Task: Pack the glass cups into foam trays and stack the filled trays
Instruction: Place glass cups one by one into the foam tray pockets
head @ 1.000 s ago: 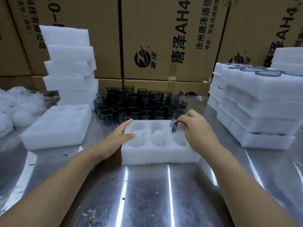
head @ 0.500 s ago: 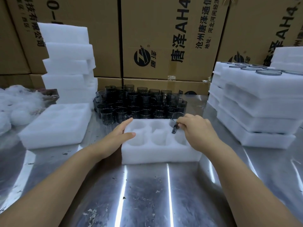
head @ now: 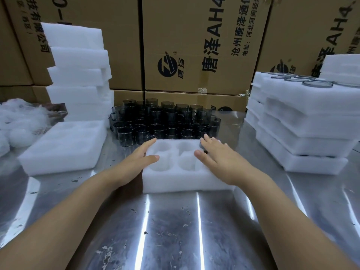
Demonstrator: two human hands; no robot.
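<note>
Currently, hands: two, left hand [head: 134, 162] and right hand [head: 220, 158]; fingers straight, gripping nothing.
Tray: one white rectangular foam tray [head: 175, 182] beneath fingers; four wells [head: 161, 148] visible.

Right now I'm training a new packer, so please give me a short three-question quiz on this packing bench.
1. True or false: the left hand holds a glass cup.
2. Where do the loose glass cups stand relative to the foam tray under that hand? A: behind it. B: in front of it. C: to its left.
3. On which side of the steel table is the stack of filled trays?
Key: 1 false, it lies open on the tray's left edge. 2 A. 3 the right side.
</note>
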